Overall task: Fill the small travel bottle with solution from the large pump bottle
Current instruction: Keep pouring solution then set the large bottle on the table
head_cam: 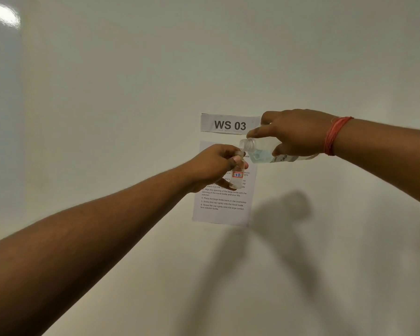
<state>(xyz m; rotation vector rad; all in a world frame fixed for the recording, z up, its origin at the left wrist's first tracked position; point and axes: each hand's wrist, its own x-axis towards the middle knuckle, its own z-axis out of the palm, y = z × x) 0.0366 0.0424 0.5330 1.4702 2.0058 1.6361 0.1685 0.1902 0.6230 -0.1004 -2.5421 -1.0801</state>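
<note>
Head view, one moment, both arms extended forward over a pale surface (107,275).

Item 1: left hand (214,166). Forearm reaches in from the lower left, rising toward the centre. Fingers and thumb are curled round the small travel bottle (237,174), gripping it near its upper half.

Item 2: small travel bottle. Clear, roughly upright, held in the air in front of the printed instruction sheet (222,209). It carries a small label with a red border reading "7B". Its mouth sits directly under the neck of the larger bottle; whether the two touch cannot be told.

Item 3: right hand (298,134). Forearm enters from the right edge, with a red thread band (335,135) wound on the wrist. Fingers and thumb grasp the large bottle (262,154) round its body, the index finger stretched along the top toward the neck.

Item 4: large bottle. Clear, tipped nearly horizontal, its uncapped threaded neck pointing left and slightly down. Pale bluish liquid lies in the lower side of it. A white handwritten label wraps the body, partly covered by the hand.

Item 5: paper sign (229,124) reading "WS 03", just above the instruction sheet.

Item 6: shadows of both arms (284,214) fall on the surface, below and right of the sheet.
</note>
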